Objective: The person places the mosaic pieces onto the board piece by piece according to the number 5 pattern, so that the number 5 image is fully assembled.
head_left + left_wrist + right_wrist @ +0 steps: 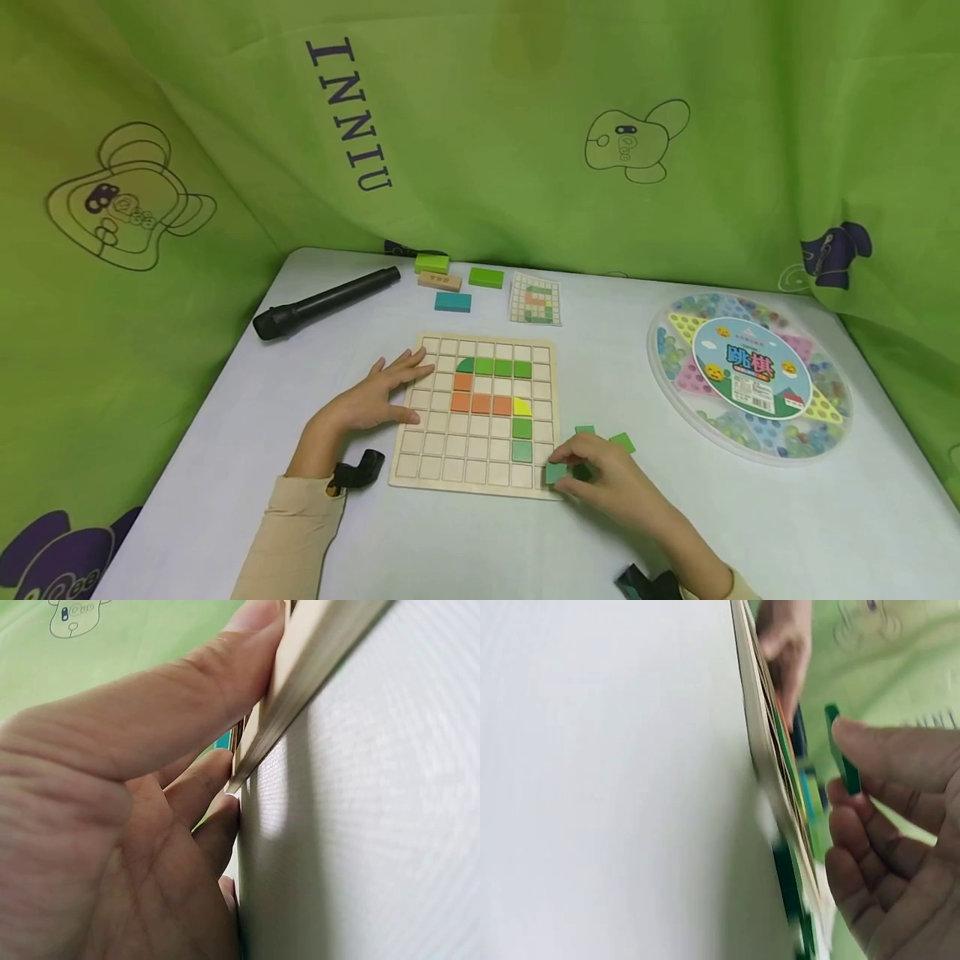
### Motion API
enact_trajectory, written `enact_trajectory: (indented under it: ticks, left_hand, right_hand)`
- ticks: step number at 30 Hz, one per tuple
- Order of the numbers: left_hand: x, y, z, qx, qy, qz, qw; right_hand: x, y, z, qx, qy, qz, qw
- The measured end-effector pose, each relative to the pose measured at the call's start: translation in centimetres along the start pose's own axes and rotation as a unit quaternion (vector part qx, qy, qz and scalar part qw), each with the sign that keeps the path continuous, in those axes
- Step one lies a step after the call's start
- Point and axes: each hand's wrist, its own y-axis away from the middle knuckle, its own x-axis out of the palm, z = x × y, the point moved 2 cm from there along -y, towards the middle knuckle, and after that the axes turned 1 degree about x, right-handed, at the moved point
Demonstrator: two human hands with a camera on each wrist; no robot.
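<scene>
A square wooden grid board (438, 471) lies on the table, with green, orange and yellow tiles set in some of its cells. My left hand (369, 398) rests on the board's left edge, thumb and fingers spread over the rim. Between thumb and fingertips my right hand (611, 479) pinches a dark green square tile (556, 473) above the lower right corner of the board; in the right wrist view the green tile (843, 750) is seen edge-on, apart from the board. Loose green tiles (622, 442) lie beside the right hand, partly hidden by it.
Behind the board lie a pattern card (536, 300), a teal block (453, 302), a wooden block (439, 281) and green blocks (487, 277). A black microphone (326, 304) lies at the back left. On the right sits a round Chinese checkers box (750, 375).
</scene>
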Motion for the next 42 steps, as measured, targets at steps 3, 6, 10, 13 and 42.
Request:
enact_trajectory:
  ticks: [3, 6, 10, 13, 42]
  left_hand:
    - [0.0, 0.0, 0.0, -0.001, 0.0, 0.001, 1.0]
    - [0.0, 0.0, 0.0, -0.003, 0.001, 0.0, 1.0]
    - [0.0, 0.0, -0.1, -0.001, -0.001, 0.0, 1.0]
    - [-0.1, 0.0, -0.1, 0.001, -0.001, 0.0, 1.0]
    - [0.0, 0.1, -0.3, -0.001, 0.0, 0.0, 1.0]
  right_hand:
    - [1.3, -0.7, 0.6, -0.015, 0.003, 0.002, 0.9999]
    - [2.3, -1.2, 0.8, -0.035, 0.016, -0.009, 0.9992]
    - [3.3, -1.5, 0.7, -0.045, 0.033, -0.022, 0.9982]
    - [3.7, -1.6, 0.7, -0.042, 0.048, -0.025, 0.9976]
    - [0.0, -0.4, -0.2, 0.023, 0.057, -0.071, 0.9956]
